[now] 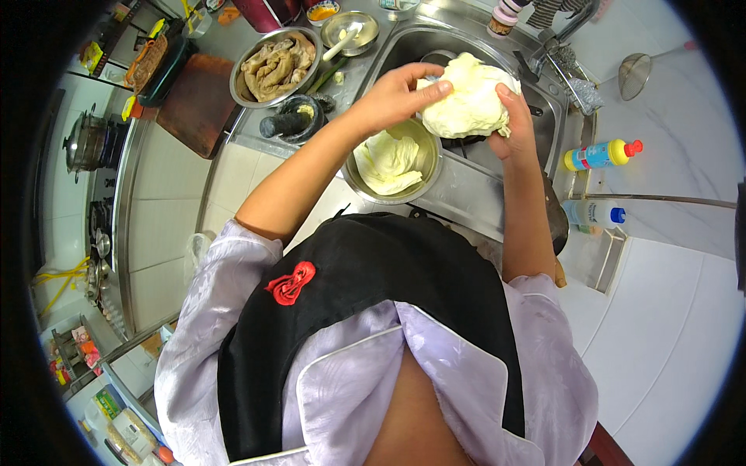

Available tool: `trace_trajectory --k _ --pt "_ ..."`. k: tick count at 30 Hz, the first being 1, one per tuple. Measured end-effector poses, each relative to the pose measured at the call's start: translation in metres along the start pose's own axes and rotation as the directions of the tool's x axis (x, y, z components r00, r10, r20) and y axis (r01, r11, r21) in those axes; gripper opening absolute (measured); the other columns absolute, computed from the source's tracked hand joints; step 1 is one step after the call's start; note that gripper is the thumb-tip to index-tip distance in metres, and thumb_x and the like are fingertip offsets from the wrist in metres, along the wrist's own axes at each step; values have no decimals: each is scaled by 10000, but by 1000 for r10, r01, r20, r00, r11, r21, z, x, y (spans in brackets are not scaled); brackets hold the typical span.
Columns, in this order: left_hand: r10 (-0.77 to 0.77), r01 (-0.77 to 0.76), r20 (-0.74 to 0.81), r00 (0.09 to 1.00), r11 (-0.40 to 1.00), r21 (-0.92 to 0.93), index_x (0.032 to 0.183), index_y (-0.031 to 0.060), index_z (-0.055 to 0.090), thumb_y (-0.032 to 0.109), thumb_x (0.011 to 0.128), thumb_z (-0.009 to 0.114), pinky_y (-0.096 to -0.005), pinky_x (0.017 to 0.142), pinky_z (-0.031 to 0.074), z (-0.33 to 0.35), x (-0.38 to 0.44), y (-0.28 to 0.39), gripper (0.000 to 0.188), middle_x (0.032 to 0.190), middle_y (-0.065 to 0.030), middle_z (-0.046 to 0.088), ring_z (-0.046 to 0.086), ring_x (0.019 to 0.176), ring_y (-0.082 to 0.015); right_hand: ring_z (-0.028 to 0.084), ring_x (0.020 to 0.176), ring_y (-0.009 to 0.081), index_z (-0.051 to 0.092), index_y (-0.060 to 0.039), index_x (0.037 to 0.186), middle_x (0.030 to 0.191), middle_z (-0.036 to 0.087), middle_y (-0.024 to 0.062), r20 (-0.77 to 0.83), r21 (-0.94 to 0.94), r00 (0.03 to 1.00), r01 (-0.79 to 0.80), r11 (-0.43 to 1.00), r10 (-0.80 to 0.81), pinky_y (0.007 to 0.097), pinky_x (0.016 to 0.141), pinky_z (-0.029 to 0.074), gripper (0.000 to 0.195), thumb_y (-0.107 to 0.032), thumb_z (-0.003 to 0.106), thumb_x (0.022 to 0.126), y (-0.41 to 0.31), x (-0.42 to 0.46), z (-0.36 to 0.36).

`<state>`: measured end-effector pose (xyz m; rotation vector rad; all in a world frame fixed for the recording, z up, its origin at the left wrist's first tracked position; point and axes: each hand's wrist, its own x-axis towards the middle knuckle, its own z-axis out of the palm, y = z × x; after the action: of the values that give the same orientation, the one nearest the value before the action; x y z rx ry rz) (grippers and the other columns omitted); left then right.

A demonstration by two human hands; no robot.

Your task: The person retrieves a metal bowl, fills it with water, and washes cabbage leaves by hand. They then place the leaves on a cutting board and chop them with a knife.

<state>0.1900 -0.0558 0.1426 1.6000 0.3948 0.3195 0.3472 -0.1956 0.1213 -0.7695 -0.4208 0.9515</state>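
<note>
A pale head of cabbage [466, 102] is held up between my two hands, over the near side of the steel sink [408, 43]. My left hand [408, 90] grips its left side, the thumb lying across the leaves. On the opposite side my right hand [514, 119] supports it, thumb on top and fingers underneath. Below and to the left of the cabbage, a metal bowl [434, 172] contains loose cabbage leaves [387, 163]. Dark items in the sink are partly hidden behind the cabbage and my hands.
Left of the sink stand a stone mortar [315, 125] with its pestle [278, 124], a steel bowl [236, 87] of brownish meat-like pieces and a smaller bowl [373, 35] with a white-handled utensil [341, 46]. A faucet [574, 26] and squeeze bottle [600, 155] are at right.
</note>
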Motion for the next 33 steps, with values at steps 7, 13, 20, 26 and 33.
trace_trajectory --k 7,13,20,26,33 --pt "-74 65 -32 997 973 -221 1067 50 589 231 774 676 -219 576 423 -5 -2 -6 355 834 2 627 563 705 -76 602 1003 266 416 32 1173 1076 581 167 -63 99 992 116 988 -111 383 832 523 416 -88 620 831 16 5 1" --pt "48 -40 49 998 989 -144 972 70 613 205 758 700 -219 635 439 -11 -12 -15 268 825 36 594 559 760 -70 576 1078 258 468 -3 1241 1211 563 130 -35 204 999 48 978 -42 400 936 462 454 -285 534 890 18 4 9" --pt "-107 114 43 993 969 -218 915 33 606 54 716 702 -225 712 468 -13 -3 -7 221 878 -16 609 575 780 -92 550 1117 258 441 -18 1278 1245 545 125 -64 188 993 -83 979 96 425 957 437 520 -337 551 883 15 -3 16" --pt "-195 239 167 966 919 -313 873 3 598 -18 718 645 -239 672 480 -30 5 17 163 841 -70 619 600 739 -130 509 1139 197 383 -52 1323 1241 511 86 149 -395 984 -29 918 95 342 960 414 645 -140 670 752 -6 -4 -13" --pt "-204 209 198 959 978 -5 1031 9 608 5 692 709 -233 631 486 -30 6 10 353 904 -81 637 596 746 -111 496 1116 176 364 -56 1310 1198 505 61 209 -424 974 8 906 89 315 963 384 722 -77 694 668 12 -3 -16"
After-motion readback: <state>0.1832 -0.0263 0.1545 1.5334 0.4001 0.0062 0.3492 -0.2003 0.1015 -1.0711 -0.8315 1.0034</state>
